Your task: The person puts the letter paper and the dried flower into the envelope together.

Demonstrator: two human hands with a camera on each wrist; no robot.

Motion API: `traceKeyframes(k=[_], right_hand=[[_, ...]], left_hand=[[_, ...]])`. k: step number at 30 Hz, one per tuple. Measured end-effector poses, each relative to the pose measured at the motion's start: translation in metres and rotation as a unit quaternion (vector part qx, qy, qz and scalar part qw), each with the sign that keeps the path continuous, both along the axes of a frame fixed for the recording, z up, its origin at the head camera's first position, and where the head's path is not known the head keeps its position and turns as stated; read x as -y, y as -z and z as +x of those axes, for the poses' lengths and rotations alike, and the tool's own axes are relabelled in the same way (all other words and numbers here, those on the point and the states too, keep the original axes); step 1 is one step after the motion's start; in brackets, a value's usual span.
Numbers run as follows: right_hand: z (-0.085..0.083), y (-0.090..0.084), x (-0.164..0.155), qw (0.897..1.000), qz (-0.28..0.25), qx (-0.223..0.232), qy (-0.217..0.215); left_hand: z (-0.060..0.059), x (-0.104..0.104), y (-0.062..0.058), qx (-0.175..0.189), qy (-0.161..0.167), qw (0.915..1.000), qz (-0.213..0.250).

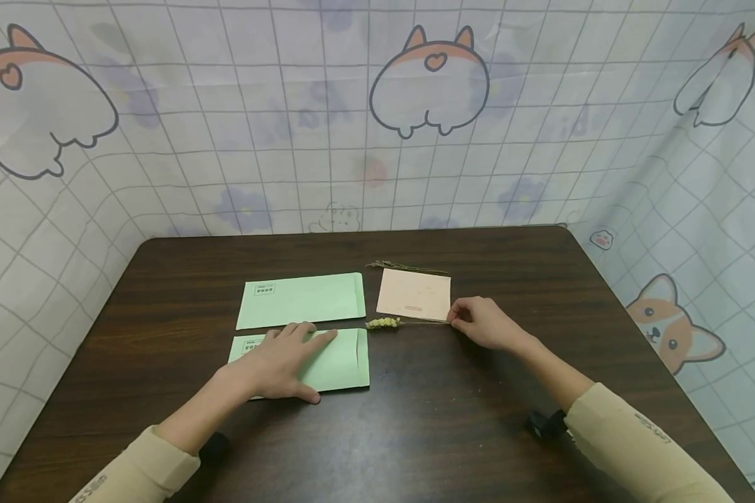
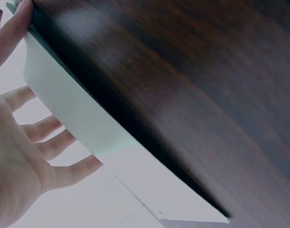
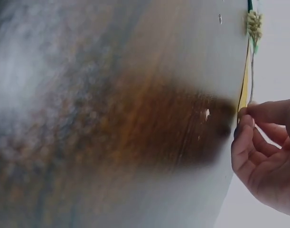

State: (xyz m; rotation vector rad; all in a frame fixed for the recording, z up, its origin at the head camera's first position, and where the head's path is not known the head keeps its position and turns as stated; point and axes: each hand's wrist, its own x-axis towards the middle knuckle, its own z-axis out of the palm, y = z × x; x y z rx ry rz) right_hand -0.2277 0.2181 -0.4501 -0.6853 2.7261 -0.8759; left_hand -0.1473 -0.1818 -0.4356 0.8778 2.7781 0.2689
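My left hand (image 1: pixel 286 363) rests with spread fingers on the nearer green envelope (image 1: pixel 342 363); in the left wrist view that envelope (image 2: pixel 88 111) stands a little off the wood along its edge. Thumb and fingertips of my right hand (image 1: pixel 481 323) pinch the thin stem of a dried flower (image 1: pixel 384 323) with a pale yellow head. The stem lies along the near edge of a pale pink card (image 1: pixel 415 290). From the right wrist, the flower head (image 3: pixel 254 26) shows beyond the pinching right hand (image 3: pixel 268 156).
A second green envelope (image 1: pixel 305 300) lies behind the first, with a printed label at its left. Another dried sprig (image 1: pixel 409 267) lies along the card's far edge. All of it is on a dark wooden table (image 1: pixel 478 433), with a patterned curtain (image 1: pixel 327 140) around it.
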Motion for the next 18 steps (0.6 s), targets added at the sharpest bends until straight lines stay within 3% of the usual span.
traceKeyframes(k=[8, 18], right_hand=[[-0.004, 0.004, -0.007, 0.999, -0.034, 0.013, 0.000], [-0.002, 0.000, -0.011, 0.993, -0.084, 0.079, 0.016]], left_hand=[[0.000, 0.000, 0.000, 0.006, -0.001, 1.0000, -0.002], [-0.001, 0.000, -0.001, 0.009, -0.007, 0.9999, 0.003]])
